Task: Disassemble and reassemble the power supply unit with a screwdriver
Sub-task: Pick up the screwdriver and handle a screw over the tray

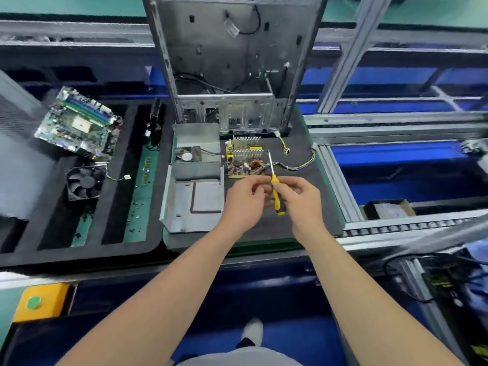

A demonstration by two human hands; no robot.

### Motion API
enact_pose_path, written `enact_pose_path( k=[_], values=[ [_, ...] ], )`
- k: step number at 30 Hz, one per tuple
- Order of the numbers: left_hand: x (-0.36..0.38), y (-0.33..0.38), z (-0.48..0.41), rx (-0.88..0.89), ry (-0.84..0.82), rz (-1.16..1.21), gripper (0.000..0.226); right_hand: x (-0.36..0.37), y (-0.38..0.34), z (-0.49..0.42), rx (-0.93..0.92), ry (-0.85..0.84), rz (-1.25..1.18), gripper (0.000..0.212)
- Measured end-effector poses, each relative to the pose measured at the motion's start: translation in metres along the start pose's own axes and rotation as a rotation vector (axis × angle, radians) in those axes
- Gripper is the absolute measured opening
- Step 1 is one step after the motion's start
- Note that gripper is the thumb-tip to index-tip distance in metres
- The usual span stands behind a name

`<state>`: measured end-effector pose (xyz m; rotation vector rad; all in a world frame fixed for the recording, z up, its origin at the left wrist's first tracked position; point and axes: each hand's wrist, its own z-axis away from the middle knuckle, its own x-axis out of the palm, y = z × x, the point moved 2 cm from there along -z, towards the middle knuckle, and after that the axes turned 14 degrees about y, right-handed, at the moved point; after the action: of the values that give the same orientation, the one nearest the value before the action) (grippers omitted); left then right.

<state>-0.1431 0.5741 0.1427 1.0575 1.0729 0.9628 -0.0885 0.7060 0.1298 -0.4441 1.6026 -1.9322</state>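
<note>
A single wide-angle camera rides on the person's head, on the side of the counter (266,228) opposite the upright computer case (237,62), and faces forward and steeply down toward that case. It sits close: the left forearm (163,286) and right forearm (369,286) rise from the lower edge toward the case, and straight rails bow outward away from it.

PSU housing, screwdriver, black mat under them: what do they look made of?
The PSU housing looks like bare sheet metal, probably steel: dull grey, with folded edges.
The screwdriver has a yellow handle that looks like moulded plastic, dark near the butt. Its thin shaft is bright metal.
The black mat seems to be foam or rubber: matte, without glare.
</note>
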Motion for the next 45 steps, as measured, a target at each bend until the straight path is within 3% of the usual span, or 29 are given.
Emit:
enact_pose_path(
  k=[11,26,45],
  values=[
    [0.059,-0.039,-0.007,-0.091,-0.065,-0.262,0.044,-0.035,0.050,-0.047,0.140,0.052,0.170,0.013],
    [0.070,-0.059,-0.019,-0.207,-0.047,-0.219,0.042,-0.023,0.061,-0.057,-0.045,0.103,0.474,0.013],
    [0.023,0.006,-0.036,0.041,0.052,-0.219,0.042,0.000,0.013,-0.059,-0.259,0.039,0.356,0.017]
  ],
)
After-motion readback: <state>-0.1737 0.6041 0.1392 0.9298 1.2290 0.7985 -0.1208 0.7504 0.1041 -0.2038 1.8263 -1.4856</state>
